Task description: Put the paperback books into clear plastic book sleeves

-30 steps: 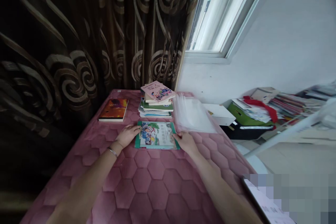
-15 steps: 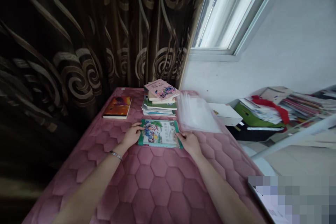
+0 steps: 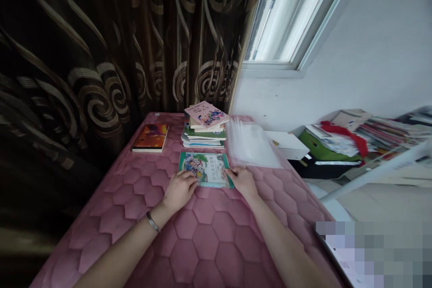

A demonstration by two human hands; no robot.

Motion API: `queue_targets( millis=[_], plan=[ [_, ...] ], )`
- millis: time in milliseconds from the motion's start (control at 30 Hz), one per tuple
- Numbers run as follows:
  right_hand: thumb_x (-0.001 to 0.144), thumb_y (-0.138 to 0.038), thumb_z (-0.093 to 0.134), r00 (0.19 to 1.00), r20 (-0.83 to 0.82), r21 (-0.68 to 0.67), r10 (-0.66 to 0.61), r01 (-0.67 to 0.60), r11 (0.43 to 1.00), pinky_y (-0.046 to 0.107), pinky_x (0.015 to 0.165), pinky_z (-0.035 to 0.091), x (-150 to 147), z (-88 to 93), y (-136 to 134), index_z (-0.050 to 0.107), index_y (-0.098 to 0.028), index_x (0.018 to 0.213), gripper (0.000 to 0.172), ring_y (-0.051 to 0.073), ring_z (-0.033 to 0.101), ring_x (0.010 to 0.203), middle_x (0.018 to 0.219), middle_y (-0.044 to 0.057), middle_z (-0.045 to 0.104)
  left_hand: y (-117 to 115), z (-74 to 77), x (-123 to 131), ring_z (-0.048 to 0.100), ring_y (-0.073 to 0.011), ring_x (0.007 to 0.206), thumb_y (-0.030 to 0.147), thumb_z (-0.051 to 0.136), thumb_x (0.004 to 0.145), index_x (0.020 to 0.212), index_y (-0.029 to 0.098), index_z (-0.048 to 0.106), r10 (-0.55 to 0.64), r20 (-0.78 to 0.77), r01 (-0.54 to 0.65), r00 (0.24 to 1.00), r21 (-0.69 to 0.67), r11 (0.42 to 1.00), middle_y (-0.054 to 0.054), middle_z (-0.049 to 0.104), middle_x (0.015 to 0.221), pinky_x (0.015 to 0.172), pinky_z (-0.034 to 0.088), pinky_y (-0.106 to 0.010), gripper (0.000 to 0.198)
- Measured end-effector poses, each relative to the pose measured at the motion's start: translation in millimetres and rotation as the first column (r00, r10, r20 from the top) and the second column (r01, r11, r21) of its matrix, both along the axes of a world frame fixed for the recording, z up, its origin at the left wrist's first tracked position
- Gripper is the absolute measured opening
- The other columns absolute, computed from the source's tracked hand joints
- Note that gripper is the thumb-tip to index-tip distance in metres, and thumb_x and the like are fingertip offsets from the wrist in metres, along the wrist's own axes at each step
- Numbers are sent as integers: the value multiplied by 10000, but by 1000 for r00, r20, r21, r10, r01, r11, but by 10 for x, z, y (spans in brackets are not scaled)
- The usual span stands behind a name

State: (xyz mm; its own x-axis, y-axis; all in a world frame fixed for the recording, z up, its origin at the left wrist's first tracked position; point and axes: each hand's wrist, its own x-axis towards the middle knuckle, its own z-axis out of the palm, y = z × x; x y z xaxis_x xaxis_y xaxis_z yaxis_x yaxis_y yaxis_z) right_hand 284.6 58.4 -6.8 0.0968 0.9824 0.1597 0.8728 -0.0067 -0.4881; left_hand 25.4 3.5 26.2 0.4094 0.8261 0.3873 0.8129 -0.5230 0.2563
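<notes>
A picture-story book (image 3: 211,168) with a green border, a cartoon picture and Chinese lettering lies flat on the pink quilted surface (image 3: 205,243). My left hand (image 3: 180,189), above a bracelet-wearing wrist, is at the book's near left corner, its bent fingers over the cover and closed on the near edge. The book's right edge is pinched between the thumb and fingers of my right hand (image 3: 243,182). Just behind stands a stack of books (image 3: 204,137), topped by a pink book (image 3: 206,115) set askew. Clear plastic sheets (image 3: 253,144) lie to the right of the stack.
An orange-and-dark book (image 3: 150,138) lies at the back left. Behind hangs a brown patterned curtain (image 3: 162,54). Past the right edge are a white box (image 3: 288,145), a green container of papers (image 3: 315,146) and a red cloth (image 3: 347,137).
My left hand has slid from the book's left edge to its near left corner, toward me and rightward. My right hand keeps its hold on the right edge.
</notes>
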Motion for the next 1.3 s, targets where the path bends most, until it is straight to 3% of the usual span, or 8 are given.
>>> queue_targets(
  millis=[133,267,333,433,600,867,1067,1300],
  plan=[
    [847,-296,580,999,32,103,27,-30,994,276,741,417,-51,136,-91,683,-182,841,153,209,628,852,879,74,700,-80,-103,87,578,-179,945,203,636,838,934,251,711,10,22,-10,1000,-37,999,-13,684,976,867,452,-339,131],
    [833,-240,608,958,82,262,274,-286,922,310,856,385,-297,243,-299,713,-244,802,109,194,579,945,970,35,676,-46,-122,91,573,-189,961,190,643,829,907,258,708,45,7,-45,999,-39,998,-5,688,964,862,423,-360,122],
    [826,-273,646,910,106,273,402,-415,868,335,871,366,-463,235,-394,723,-278,803,81,197,562,974,986,11,682,-38,-112,98,572,-187,955,183,636,830,899,256,703,45,0,-45,999,-24,999,-2,689,945,880,399,-375,120],
    [822,-284,675,863,159,272,480,-506,819,360,855,351,-654,170,-467,721,-275,832,48,200,561,976,988,6,698,-45,-107,117,574,-187,942,171,615,838,875,251,698,61,-1,-61,998,-1,998,0,691,908,915,360,-404,121],
    [837,-279,672,854,203,285,478,-519,806,363,835,344,-666,113,-445,713,-263,798,59,196,567,972,981,5,711,-36,-109,112,580,-181,935,171,610,839,835,253,697,53,-22,-53,998,19,998,12,697,891,957,314,-426,119],
    [831,-347,674,868,232,228,439,-487,843,364,837,312,-247,187,-400,734,-278,770,110,219,537,1018,1004,18,722,-12,-86,-110,595,-179,930,253,616,859,875,295,715,27,-34,-25,999,63,998,22,727,967,945,311,-426,109],
    [831,-337,670,907,225,209,357,-402,891,371,838,284,78,105,-434,738,-296,790,89,231,525,1068,1046,-8,720,-34,-46,-413,607,-181,899,278,624,855,834,274,715,99,-37,-96,994,64,993,26,739,957,908,320,-420,94],
    [857,-328,618,936,131,226,326,-348,910,376,840,308,134,45,-468,742,-328,807,134,225,543,1054,1049,-21,718,16,-121,-557,594,-189,952,291,617,853,850,313,727,152,64,-150,986,-32,988,27,745,984,902,320,-418,112]
  ],
)
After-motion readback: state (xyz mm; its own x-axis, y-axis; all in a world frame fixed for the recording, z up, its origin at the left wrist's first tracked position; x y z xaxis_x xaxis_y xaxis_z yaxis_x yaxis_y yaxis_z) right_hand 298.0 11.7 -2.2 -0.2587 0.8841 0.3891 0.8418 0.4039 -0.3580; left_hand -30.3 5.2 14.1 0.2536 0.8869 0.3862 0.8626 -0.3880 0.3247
